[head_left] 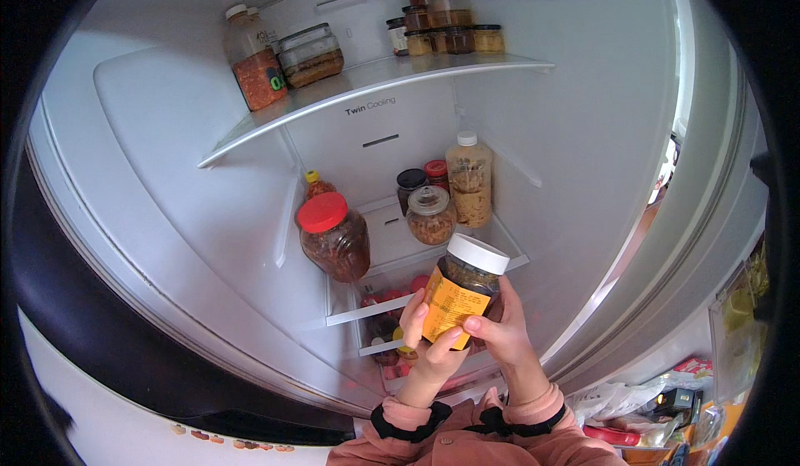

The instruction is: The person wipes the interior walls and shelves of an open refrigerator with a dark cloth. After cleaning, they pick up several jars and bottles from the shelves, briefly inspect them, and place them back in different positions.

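A dark jar (pixel 461 293) with a white lid and a yellow label is held between my two hands, tilted, in front of an opened fridge. My left hand (pixel 430 351) grips its left side and lower edge. From the right, my right hand (pixel 505 329) wraps round it, thumb on the label. Just beyond the jar, on the middle shelf (pixel 387 253), stand a glass jar with a glass lid (pixel 432 216), a tall bottle with a white cap (pixel 469 181), a dark-lidded jar (pixel 411 189) and a large red-lidded jar (pixel 335 237).
The upper glass shelf (pixel 367 78) bears a bottle of red contents (pixel 256 70), a glass container (pixel 310 53) and several small stacked jars (pixel 450 37). Red items lie in the lower compartment (pixel 392 303). The door's shelves (pixel 742 316) and plastic bags (pixel 621 403) are at the right.
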Demonstrator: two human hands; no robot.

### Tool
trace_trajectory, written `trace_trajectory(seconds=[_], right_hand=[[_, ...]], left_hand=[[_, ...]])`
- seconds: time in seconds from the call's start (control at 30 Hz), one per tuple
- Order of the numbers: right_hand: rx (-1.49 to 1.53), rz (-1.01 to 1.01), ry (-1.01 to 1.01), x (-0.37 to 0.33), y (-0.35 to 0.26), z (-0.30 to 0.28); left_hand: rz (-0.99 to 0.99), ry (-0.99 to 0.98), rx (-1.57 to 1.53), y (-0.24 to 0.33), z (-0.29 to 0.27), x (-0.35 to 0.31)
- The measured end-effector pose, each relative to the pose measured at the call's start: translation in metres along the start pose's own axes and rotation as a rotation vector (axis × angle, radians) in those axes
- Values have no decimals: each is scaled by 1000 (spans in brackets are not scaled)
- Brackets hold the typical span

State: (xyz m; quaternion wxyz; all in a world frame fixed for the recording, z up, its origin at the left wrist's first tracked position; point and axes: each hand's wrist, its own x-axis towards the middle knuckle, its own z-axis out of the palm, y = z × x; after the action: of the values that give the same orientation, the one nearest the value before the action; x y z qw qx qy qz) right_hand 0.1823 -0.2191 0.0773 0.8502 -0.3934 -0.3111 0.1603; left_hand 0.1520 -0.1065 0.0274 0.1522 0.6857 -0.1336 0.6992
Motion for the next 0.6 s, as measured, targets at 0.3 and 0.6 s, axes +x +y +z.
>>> trace_trajectory(seconds=[0.3, 0.6], right_hand=[[17, 16, 8, -2, -1, -4], [233, 67, -2, -6, 3, -13]], left_hand=[[3, 0, 2, 2, 1, -4], [24, -24, -26, 9, 0, -13]])
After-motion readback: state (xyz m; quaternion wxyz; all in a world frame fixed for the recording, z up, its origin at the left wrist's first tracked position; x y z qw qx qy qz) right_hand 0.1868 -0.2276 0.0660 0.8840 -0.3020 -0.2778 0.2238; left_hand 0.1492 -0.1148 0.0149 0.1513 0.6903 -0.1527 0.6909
